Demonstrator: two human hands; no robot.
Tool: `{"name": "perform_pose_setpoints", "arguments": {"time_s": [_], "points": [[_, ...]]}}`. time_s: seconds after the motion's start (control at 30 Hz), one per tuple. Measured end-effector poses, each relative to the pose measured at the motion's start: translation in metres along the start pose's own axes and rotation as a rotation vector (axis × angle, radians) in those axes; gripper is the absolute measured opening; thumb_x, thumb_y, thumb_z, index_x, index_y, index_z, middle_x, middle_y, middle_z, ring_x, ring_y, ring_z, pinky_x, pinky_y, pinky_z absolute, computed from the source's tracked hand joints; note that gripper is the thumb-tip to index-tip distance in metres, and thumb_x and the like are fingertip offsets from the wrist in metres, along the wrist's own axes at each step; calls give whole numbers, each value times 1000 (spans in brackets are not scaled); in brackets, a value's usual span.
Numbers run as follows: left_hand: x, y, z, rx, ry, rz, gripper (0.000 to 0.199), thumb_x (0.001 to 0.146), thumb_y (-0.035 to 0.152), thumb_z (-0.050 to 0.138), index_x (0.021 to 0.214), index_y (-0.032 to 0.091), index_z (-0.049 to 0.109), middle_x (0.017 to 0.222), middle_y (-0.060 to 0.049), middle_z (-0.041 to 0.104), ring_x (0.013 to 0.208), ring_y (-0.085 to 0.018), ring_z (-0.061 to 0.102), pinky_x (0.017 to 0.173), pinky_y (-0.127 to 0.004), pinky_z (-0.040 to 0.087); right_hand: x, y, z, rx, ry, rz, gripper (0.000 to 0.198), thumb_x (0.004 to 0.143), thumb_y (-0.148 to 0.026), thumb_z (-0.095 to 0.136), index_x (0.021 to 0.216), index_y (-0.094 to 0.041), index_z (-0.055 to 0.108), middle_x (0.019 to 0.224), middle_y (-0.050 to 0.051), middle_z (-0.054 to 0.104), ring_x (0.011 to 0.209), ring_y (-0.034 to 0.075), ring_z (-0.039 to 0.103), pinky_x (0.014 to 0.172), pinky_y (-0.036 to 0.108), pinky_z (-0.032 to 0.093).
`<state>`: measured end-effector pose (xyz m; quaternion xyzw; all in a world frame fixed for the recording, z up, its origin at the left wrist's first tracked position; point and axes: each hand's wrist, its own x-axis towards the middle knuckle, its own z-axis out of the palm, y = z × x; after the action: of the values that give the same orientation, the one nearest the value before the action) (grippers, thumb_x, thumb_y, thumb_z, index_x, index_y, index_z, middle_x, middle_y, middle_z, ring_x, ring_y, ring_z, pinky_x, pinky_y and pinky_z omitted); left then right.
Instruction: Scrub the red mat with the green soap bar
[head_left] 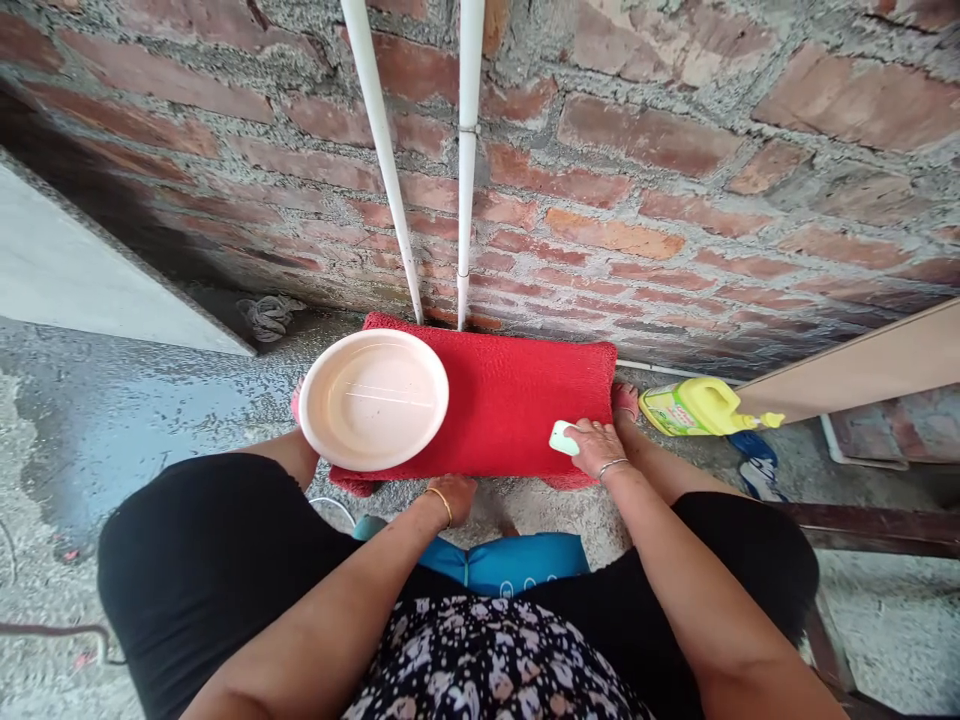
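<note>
A thick red cloth [510, 390] lies spread over a low support in front of me, its edges hanging down. My right hand [596, 445] is closed around a pale green bar of soap [562, 438], which rests against the cloth's right part. At the near edge of the cloth, my left hand [454, 497] is curled shut against the fabric; its fingertips are hidden. A pale pink basin [315, 440] of water stands on the left end of the cloth.
A yellow detergent bottle [690, 405] lies right of the cloth, near blue footwear [757, 465]. Two white pipes [466, 180] run down the brick wall [637, 130]. A pale slab [97, 260] stands at left, by a crumpled rag [270, 315]. The left floor [150, 390] is wet.
</note>
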<state>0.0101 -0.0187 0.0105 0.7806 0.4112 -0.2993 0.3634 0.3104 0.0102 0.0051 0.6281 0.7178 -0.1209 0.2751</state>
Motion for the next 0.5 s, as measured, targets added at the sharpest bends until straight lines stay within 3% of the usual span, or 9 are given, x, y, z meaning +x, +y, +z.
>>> {"name": "perform_pose_setpoints", "arguments": {"time_s": [0.1,0.27,0.33,0.5], "points": [[-1,-1,0,6,6,-2,40,77,20,48,116,15,56,116,-18,60,109,-31,57,87,-45,47,-4,-2,0,4,-32,-61,44,75,-21,51,117,-31,55,113,7,53,100,22,48,83,36,26],[-1,-2,3,2,7,8,41,77,20,48,117,16,55,117,-17,60,109,-31,57,88,-44,47,-6,37,-5,-24,-151,176,44,74,-21,53,117,-28,56,116,10,52,108,28,46,85,40,25],[-2,-3,4,-2,13,13,40,78,21,46,117,16,55,117,-17,60,109,-31,57,88,-44,47,2,39,-10,-11,-101,177,45,74,-23,54,119,-28,55,117,9,51,108,27,46,86,40,25],[-5,-3,7,-21,35,-4,38,79,22,46,114,16,56,114,-18,61,107,-32,57,86,-48,47,37,14,-26,-6,26,63,48,76,-24,51,123,-32,51,119,7,51,105,23,47,85,37,26]]}}
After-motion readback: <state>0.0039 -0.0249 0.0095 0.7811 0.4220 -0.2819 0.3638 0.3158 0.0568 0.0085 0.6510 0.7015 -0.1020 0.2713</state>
